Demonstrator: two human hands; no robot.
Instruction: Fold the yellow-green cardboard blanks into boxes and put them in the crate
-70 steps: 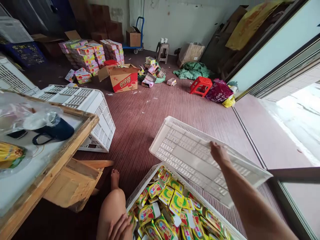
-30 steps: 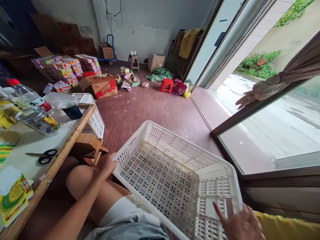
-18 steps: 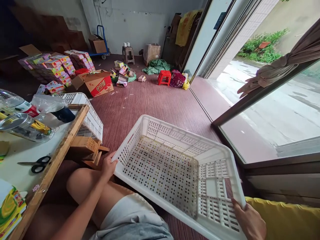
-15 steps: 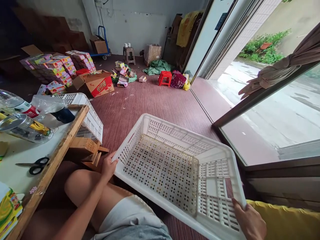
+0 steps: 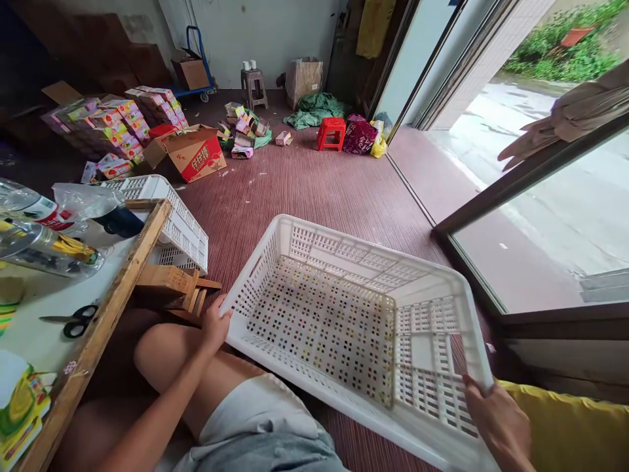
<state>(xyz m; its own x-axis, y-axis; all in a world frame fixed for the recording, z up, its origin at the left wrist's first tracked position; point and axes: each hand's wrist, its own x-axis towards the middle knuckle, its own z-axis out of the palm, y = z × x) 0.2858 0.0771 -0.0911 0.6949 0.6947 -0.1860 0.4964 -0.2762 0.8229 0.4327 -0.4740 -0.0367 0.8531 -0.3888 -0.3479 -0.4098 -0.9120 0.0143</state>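
Observation:
An empty white perforated plastic crate (image 5: pixel 373 252) rests in front of me, above my knee and the ribbed maroon floor. My left hand (image 5: pixel 215 323) grips the crate's near left corner, fingers curled over the rim. My right hand (image 5: pixel 496 423) holds the near right corner, fingers wrapped on the edge. Through the crate's holes, small coloured specks show from whatever lies beneath it.
A wooden-edged table (image 5: pixel 105 308) on my left carries scissors (image 5: pixel 73 321), a dark mug (image 5: pixel 120 221), bottles and colourful packets. More white crates (image 5: pixel 171 223) stand beside it. A red carton (image 5: pixel 196 154), stacked boxes, a red stool (image 5: pixel 330 133) and a glass door (image 5: pixel 540 223) surround the floor.
The crate was lifted off the packet-filled crate, turned open side up and brought toward me. In the last half second it has tipped slightly and settled lower in both hands.

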